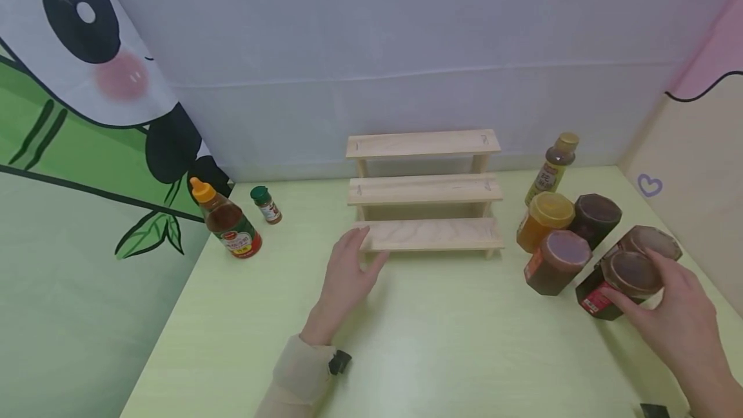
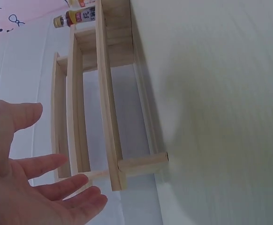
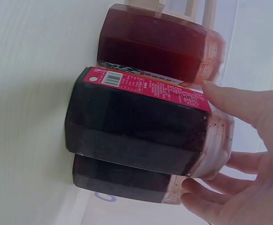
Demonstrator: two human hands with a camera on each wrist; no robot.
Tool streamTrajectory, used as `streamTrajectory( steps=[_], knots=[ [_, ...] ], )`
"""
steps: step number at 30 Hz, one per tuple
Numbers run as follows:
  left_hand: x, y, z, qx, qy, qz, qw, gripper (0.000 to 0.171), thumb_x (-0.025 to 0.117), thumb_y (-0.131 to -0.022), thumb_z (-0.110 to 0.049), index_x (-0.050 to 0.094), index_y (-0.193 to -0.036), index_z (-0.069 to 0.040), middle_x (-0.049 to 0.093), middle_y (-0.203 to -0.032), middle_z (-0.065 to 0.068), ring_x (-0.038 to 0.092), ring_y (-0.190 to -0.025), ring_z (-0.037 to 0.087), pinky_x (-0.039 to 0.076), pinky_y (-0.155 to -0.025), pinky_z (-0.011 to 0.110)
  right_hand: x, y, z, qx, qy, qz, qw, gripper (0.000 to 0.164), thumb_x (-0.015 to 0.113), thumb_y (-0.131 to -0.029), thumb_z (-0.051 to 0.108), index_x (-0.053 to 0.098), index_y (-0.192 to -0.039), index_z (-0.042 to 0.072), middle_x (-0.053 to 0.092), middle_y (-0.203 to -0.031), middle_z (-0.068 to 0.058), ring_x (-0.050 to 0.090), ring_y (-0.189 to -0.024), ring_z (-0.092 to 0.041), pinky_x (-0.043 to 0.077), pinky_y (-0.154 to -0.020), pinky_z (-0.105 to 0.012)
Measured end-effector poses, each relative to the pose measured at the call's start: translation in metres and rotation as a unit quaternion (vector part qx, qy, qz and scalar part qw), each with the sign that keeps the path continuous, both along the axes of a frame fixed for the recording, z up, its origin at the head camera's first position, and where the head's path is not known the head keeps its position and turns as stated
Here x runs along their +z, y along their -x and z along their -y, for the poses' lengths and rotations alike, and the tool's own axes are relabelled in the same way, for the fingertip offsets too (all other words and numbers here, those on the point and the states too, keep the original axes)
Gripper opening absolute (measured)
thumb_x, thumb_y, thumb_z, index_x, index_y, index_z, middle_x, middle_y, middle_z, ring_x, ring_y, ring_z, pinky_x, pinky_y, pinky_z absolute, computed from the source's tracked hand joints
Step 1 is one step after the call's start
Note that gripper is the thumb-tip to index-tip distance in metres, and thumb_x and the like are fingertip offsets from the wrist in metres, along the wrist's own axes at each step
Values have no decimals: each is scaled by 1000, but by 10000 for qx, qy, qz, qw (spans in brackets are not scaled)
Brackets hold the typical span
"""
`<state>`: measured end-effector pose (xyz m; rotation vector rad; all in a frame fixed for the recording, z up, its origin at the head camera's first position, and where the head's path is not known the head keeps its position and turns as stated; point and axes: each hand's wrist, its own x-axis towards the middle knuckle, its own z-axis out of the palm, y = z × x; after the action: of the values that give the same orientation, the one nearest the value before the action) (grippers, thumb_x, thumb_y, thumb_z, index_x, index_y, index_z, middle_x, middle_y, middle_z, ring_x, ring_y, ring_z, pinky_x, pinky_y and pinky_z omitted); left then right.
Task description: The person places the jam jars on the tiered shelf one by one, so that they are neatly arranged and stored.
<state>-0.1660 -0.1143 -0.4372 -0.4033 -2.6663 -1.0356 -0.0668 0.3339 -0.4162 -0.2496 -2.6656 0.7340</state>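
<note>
Fingers [image 3: 246,161] and thumb of the right hand [image 1: 685,321] grasp the lidded top of a dark jar with a red label [image 1: 624,279], which is upright at the right side of the surface [image 1: 464,340]. Another dark jar [image 1: 653,242] is right behind it, a reddish jar [image 1: 556,264] just to its left. The left hand [image 1: 348,276], loosely spread and holding nothing, hovers by the left end of the lowest step of a wooden rack [image 1: 429,234]; whether it touches, one cannot tell.

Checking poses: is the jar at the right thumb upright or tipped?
Upright: the jar has its lid on top and base toward the table.
</note>
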Motion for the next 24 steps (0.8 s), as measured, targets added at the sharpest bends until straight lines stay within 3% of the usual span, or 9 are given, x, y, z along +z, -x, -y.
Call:
streamTrajectory(
  steps=[7, 15, 21, 24],
  knots=[
    [-2, 13, 12, 251, -433, -343, 9982, 53, 66, -91, -31, 55, -128, 4, 54, -127, 20, 47, -119, 35, 36, -98, 50, -3, -1, -1, -176, 62, -58, 9998, 93, 86, -70, 27, 35, -139, -8, 37, -122, -40, 31, -115, -53, 25, -83, -68],
    [-11, 22, 22, 585, -890, 225, 9941, 53, 64, -92, -32, 54, -130, 3, 52, -131, 19, 47, -120, 34, 38, -98, 48, -6, 2, -6, -24, 146, -339, 9993, 85, 90, -64, 21, 44, -128, -10, 52, -115, -36, 40, -106, -49, 31, -74, -61],
    [-17, 27, 28, 783, -1151, 491, 9890, 52, 65, -92, -28, 53, -130, 6, 54, -127, 22, 53, -111, 39, 44, -89, 50, -7, 1, -6, -39, 260, -42, 9996, 91, 88, -67, 30, 40, -137, -5, 52, -121, -34, 45, -112, -49, 39, -82, -53],
    [-19, 28, 30, 819, -1218, 656, 9870, 51, 63, -93, -27, 53, -130, 7, 57, -125, 22, 56, -109, 38, 47, -87, 49, -7, -2, -6, -108, 325, 206, 9992, 98, 86, -71, 34, 31, -141, -7, 48, -124, -37, 45, -111, -52, 37, -81, -60]
  ],
)
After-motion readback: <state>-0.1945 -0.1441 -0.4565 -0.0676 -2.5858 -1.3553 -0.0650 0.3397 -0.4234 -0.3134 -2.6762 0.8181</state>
